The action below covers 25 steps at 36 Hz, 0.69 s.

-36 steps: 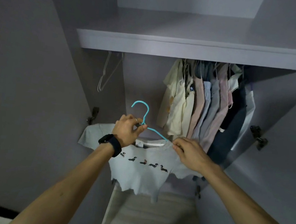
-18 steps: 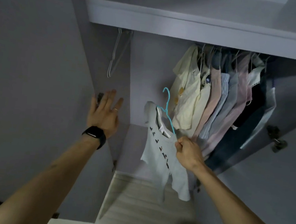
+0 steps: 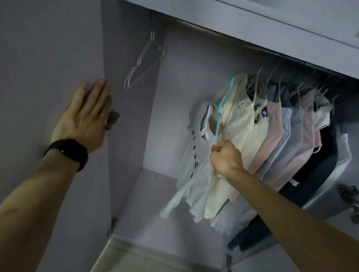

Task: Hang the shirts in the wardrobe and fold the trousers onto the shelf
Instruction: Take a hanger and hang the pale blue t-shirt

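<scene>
**Head cam: shirt's on its hanger, not on the rail yet**

Head view shows one pale shirt [image 3: 196, 159] with little dark prints, riding on one turquoise hanger [image 3: 220, 109]. It's held up inside the wardrobe, right against the row of hung clothes [image 3: 283, 141]. I reckon the hook sits below the rail [image 3: 217, 31], so this one isn't hung yet.

My right hand [image 3: 227, 158] has its fingers curled tight round the hanger's lower end and the shirt's shoulder. My left hand [image 3: 84, 115] lies flat on the left-hand panel [image 3: 40, 45], fingers straight and pressed together, holding nothing.

Counts:
- Hung clothes: nine or ten pieces, packed too tight to be sure.
- Bare white hangers [image 3: 143, 66] at the far left: two, as far as I can tell.
- Trousers: zero in view.

I only see the shelf [image 3: 252, 9] from below, so I can't tell what's on it. My guess is the folding is all left to do.
</scene>
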Available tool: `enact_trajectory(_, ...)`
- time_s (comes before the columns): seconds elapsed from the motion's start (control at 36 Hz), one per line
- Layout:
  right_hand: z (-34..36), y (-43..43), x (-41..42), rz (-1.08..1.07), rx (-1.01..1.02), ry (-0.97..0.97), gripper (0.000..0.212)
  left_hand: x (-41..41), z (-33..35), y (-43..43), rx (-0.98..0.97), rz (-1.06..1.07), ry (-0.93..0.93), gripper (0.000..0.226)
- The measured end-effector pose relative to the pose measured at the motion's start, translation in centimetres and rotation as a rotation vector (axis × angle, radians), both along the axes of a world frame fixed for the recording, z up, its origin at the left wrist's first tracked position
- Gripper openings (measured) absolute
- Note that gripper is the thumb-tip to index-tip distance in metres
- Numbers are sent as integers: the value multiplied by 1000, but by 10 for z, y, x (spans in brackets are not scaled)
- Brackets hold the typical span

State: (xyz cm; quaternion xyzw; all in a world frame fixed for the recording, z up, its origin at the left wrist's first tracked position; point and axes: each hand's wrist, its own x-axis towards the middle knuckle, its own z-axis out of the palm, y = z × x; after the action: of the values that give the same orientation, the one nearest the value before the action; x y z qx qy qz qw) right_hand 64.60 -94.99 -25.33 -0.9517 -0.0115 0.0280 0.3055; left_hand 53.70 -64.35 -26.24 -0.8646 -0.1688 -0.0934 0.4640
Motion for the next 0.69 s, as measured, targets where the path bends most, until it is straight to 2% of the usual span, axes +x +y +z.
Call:
enact_trajectory(0.11,7,15,22,-55,4,-80,33,4,-3,5,72,5,20,70)
enact_trajectory(0.36,41,40,76,-160,31,-254,37,-2,-4,1,92,-26,20,73)
enact_trajectory(0.69,72,49,133,-219,56,-216,40,2,-9,9,101,-47,11,70)
